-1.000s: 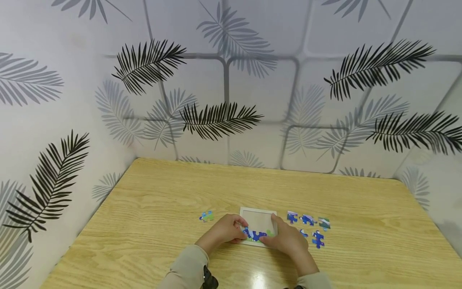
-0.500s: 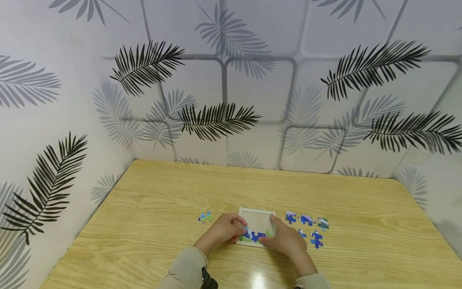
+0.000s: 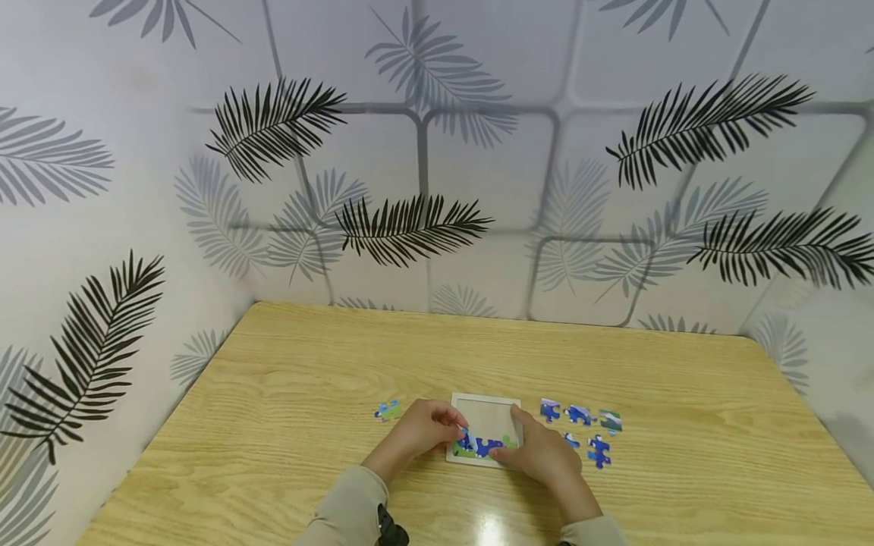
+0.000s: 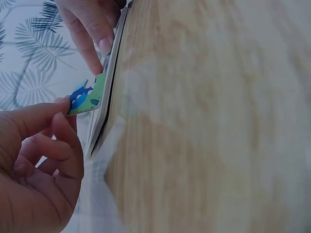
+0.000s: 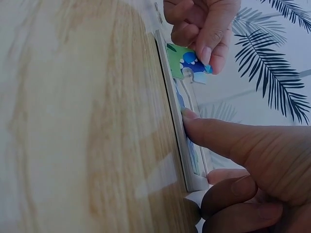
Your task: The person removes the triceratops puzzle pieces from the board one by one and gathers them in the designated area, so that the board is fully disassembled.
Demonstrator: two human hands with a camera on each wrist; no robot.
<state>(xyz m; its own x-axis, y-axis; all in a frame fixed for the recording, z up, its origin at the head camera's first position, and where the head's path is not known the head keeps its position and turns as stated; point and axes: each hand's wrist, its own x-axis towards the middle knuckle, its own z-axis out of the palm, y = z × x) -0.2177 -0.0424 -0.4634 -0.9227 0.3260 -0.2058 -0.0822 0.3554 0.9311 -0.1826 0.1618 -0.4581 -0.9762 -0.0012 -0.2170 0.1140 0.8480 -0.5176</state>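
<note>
My left hand (image 3: 425, 431) pinches a green and blue jigsaw piece (image 4: 88, 99) between thumb and index finger, its other fingers curled. The piece stands tilted at the near left corner of a shallow puzzle tray (image 3: 486, 397) with a pale rim. In the right wrist view, its green edge lies close to the rim. Along the tray's near side lie blue and green pieces (image 3: 487, 447); bare backing shows behind them. My right hand (image 3: 546, 449) grips the tray's right side, thumb pressing over the near rim onto the pieces and fingers along the outer edge.
Several loose jigsaw pieces lie right of the tray, among them a dark blue piece (image 3: 599, 451) and a green and grey piece (image 3: 611, 421). Another loose piece (image 3: 388, 410) lies left of my left hand. The wooden table (image 3: 307, 364) meets a leaf-patterned wall (image 3: 492, 288) behind.
My left hand has drawn slightly back and up from the tray's near left corner, fingers still on the piece, so more of that corner shows. My right hand keeps its place.
</note>
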